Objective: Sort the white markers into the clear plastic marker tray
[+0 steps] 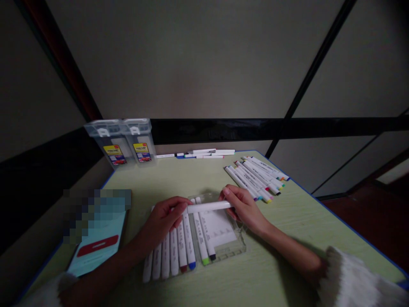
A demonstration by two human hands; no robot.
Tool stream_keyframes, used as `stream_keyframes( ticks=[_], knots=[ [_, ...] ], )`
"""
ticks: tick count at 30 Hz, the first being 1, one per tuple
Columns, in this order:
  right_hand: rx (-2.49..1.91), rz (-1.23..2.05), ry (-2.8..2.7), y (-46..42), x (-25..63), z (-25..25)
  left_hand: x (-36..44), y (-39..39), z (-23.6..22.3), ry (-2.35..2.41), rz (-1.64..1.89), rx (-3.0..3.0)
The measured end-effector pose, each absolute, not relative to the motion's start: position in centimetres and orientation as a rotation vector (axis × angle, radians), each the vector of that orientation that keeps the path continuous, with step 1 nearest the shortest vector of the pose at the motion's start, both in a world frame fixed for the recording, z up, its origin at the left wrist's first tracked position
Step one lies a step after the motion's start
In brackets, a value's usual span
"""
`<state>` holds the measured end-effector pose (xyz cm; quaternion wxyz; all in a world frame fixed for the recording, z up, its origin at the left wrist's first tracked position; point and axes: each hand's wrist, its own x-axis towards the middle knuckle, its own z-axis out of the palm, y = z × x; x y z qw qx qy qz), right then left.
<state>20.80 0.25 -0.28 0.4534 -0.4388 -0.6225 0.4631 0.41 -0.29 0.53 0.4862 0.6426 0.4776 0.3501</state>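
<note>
A white marker is stretched level between my two hands, above a clear plastic tray. My left hand pinches its left end, and my right hand grips the right end with closed fingers. Beneath them, several white markers lie side by side in the tray's left part. One with a blue tip is among these. To their right lie a green-tipped marker and a black-tipped marker. The tray's right part shows bare white lining. My fingers hide the upper ends of some markers.
Two clear lidded cases with yellow labels stand at the back left. A loose row of markers lies along the back edge, and a larger pile of markers at the right. A teal booklet or device lies left, partly blurred.
</note>
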Motion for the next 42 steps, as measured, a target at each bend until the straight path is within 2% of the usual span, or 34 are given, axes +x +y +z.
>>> stream_keyframes(
  ticks=[17,26,42],
  knots=[
    [-1.141,1.158,-1.489,0.56,20.87,-0.70,0.48,-0.52,0.56,1.119,0.947,1.568],
    [-1.140,0.923,-1.540,0.74,20.97,-0.79,0.36,-0.32,0.26,1.133,0.806,1.569],
    [-1.022,0.900,-1.532,0.43,20.90,-0.67,0.39,-0.50,0.50,1.117,0.821,1.555]
  ],
)
